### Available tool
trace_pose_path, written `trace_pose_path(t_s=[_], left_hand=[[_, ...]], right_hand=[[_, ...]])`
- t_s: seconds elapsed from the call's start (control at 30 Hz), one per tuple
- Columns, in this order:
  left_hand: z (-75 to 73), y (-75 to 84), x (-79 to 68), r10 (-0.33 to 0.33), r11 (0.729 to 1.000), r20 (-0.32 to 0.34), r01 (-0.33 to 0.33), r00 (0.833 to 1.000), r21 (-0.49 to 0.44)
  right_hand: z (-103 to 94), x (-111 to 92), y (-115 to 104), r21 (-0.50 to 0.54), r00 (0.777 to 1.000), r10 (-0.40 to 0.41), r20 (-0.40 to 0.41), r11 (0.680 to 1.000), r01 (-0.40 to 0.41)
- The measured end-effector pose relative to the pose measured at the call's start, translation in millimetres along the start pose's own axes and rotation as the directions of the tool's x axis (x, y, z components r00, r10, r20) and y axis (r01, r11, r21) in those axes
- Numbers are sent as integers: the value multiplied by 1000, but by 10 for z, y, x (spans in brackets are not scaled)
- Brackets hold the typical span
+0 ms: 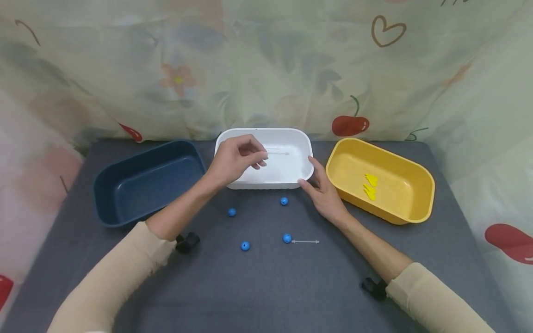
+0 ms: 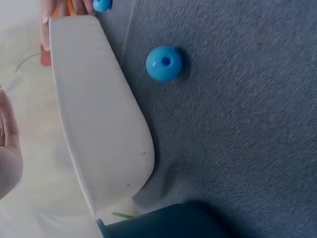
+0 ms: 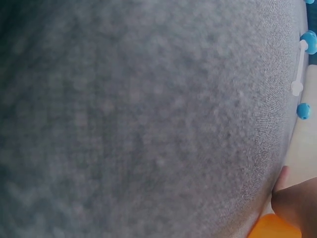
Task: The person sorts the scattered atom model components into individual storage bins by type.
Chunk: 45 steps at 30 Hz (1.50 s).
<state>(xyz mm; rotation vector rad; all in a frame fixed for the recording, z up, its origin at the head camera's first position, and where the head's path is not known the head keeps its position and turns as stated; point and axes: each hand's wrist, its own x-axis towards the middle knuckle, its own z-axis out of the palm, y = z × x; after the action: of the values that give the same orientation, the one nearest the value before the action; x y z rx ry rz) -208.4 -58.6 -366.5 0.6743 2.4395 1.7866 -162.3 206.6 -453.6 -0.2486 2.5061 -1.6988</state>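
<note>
My left hand (image 1: 237, 159) reaches over the white plastic bin (image 1: 270, 186), thumb and forefinger pinching the near end of a thin clear-white stick (image 1: 280, 153). That stick points right, above the bin's floor. My right hand (image 1: 326, 196) grips the bin's right end, thumb at the front corner and fingers along the side. In the left wrist view the white bin (image 2: 99, 109) shows its outer wall, and part of the left hand (image 2: 9, 148) appears at the left edge. Several blue beads with holes lie on the cloth, including one bead (image 1: 284, 201) just before the bin.
Left stands a dark blue bin (image 1: 145, 185); right, a yellow bin (image 1: 399, 194) holding small yellow pieces (image 1: 369, 186). Another white stick (image 1: 306, 242) lies against a blue bead (image 1: 287, 238) on the grey cloth (image 1: 266, 286). Behind hangs a printed curtain (image 1: 266, 69).
</note>
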Motion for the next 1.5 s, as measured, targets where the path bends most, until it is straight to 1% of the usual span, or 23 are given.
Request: trace_pose_path(t_s=[0.07, 0.13, 0.2, 0.27, 0.33, 0.4, 0.43, 0.53, 0.73, 0.87, 0.9, 0.97, 1.03, 1.13, 1.2, 1.3, 1.43, 1.5], left_hand=[[-32, -20, 46, 2, 1000, -15, -3, 1000, -10], [-59, -39, 92, -12, 1000, -31, 12, 999, -3], [-76, -65, 140, -48, 999, -43, 48, 998, 4], [-86, -101, 190, -101, 995, -51, 102, 994, 19], [-82, -146, 242, -162, 985, -61, 165, 985, 41], [-71, -202, 296, -224, 971, -75, 229, 972, 69], [-64, -231, 321, -247, 963, -85, 254, 965, 85], [-34, -319, 397, -294, 945, -110, 306, 950, 116], [-2, -443, 497, -302, 928, -129, 322, 945, 189], [-2, -502, 535, -323, 923, -110, 339, 940, 183], [-2, -515, 545, -325, 922, -103, 339, 940, 185], [-2, -539, 562, -315, 919, -89, 327, 945, 221], [0, -555, 575, -306, 908, -82, 316, 949, 275], [7, -576, 587, -293, 881, -88, 305, 952, 363], [16, -595, 591, -292, 868, -99, 307, 951, 391], [30, -638, 593, -312, 856, -102, 326, 945, 401], [50, -697, 591, -366, 836, -92, 370, 926, 404], [56, -719, 593, -378, 823, -93, 381, 921, 421]], right_hand=[[2, 0, 7, 6, 1000, -7, 1, 1000, 7], [1, -2, 3, 10, 1000, -12, 3, 1000, 12], [-5, -9, -20, 13, 1000, -9, 6, 1000, 9], [-13, -35, -109, 15, 1000, -8, 12, 1000, 8], [-19, -65, -201, 18, 1000, -5, 17, 1000, 5], [-26, -94, -291, 15, 1000, -4, 21, 1000, 4], [-28, -105, -328, 12, 1000, -5, 22, 1000, 5], [-28, -117, -353, 4, 1000, -5, 17, 1000, 5], [-22, -112, -355, 10, 1000, -23, 13, 1000, 23], [-18, -110, -364, 13, 1000, -28, 13, 1000, 28], [-19, -112, -369, 13, 1000, -27, 12, 1000, 27], [-20, -110, -371, 11, 1000, -26, 9, 1000, 26], [-22, -110, -375, 10, 1000, -26, 8, 1000, 25], [-20, -106, -377, 16, 999, -30, 13, 999, 30], [-18, -106, -381, 21, 999, -32, 15, 999, 31], [-17, -103, -382, 24, 999, -30, 15, 999, 30], [-16, -98, -372, 19, 1000, -21, 14, 1000, 21], [-16, -95, -363, 15, 1000, -17, 14, 1000, 16]])
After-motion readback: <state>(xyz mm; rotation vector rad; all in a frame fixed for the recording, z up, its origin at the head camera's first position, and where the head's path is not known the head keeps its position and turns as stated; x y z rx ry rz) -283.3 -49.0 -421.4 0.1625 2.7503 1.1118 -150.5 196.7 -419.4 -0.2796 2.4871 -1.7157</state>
